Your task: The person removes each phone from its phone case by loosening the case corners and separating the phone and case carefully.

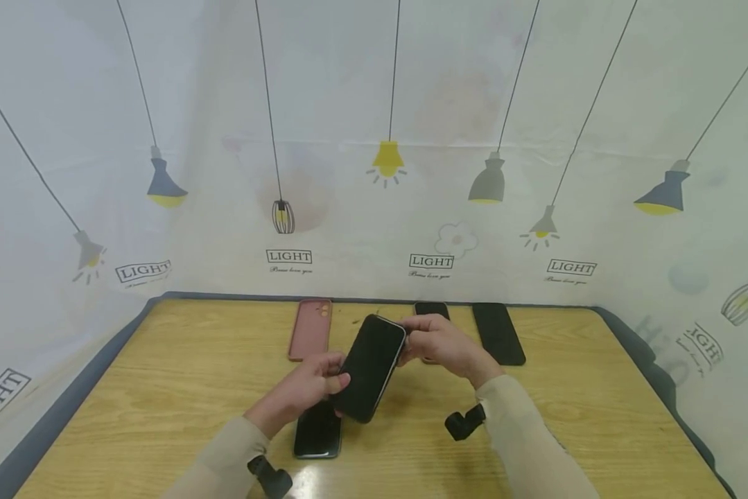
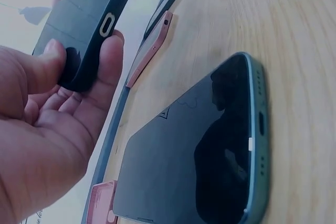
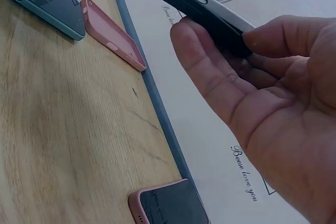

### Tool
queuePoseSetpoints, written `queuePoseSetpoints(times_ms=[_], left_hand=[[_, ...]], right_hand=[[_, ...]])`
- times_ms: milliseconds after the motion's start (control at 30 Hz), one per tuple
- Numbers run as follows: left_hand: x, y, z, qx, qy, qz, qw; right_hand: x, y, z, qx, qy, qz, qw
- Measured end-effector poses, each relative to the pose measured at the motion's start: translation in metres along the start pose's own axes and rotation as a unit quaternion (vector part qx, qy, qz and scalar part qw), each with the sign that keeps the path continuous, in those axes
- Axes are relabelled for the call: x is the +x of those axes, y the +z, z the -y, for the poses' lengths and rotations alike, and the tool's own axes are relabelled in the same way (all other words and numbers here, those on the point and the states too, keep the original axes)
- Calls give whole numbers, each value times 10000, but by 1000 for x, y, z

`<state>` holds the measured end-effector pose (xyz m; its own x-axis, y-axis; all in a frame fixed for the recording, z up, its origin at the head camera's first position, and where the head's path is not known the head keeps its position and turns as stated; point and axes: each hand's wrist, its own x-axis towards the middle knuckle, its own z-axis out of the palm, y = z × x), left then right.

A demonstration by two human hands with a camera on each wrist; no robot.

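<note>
Above the table both hands hold a smartphone (image 1: pixel 370 367) in a dark case, tilted with its black screen up. My left hand (image 1: pixel 314 381) grips the near left end, thumb on the screen, fingers beneath; the case's port opening shows in the left wrist view. At the far right corner my right hand (image 1: pixel 439 343) pinches the edge. There the right wrist view shows a pale phone edge standing above the dark case (image 3: pixel 205 19). A second phone (image 2: pixel 189 150) with a teal frame lies on the table beneath my left hand.
A pink phone case (image 1: pixel 311 329) lies at the back, left of the held phone. Behind my right hand lies a pink-edged phone (image 3: pixel 173 203). Further right is a flat black phone-shaped piece (image 1: pixel 499 334). A printed curtain (image 1: pixel 361 229) surrounds the wooden table (image 1: pixel 180 388).
</note>
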<state>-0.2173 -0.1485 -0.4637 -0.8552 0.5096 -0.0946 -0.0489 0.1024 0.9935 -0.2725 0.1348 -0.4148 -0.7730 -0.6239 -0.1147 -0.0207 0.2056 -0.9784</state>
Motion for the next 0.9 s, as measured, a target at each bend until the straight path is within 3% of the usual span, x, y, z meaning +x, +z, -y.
queuePoseSetpoints(times_ms=[467, 700, 900], left_hand=[[3, 5, -1, -264, 63, -487, 9984], [6, 6, -1, -327, 85, -784, 9963], [10, 9, -2, -295, 105, -1072, 9937]], right_hand=[[2, 14, -12, 541, -610, -261, 9963], [3, 25, -12, 557, -591, -299, 9963], [2, 32, -14, 276, -502, -374, 9977]])
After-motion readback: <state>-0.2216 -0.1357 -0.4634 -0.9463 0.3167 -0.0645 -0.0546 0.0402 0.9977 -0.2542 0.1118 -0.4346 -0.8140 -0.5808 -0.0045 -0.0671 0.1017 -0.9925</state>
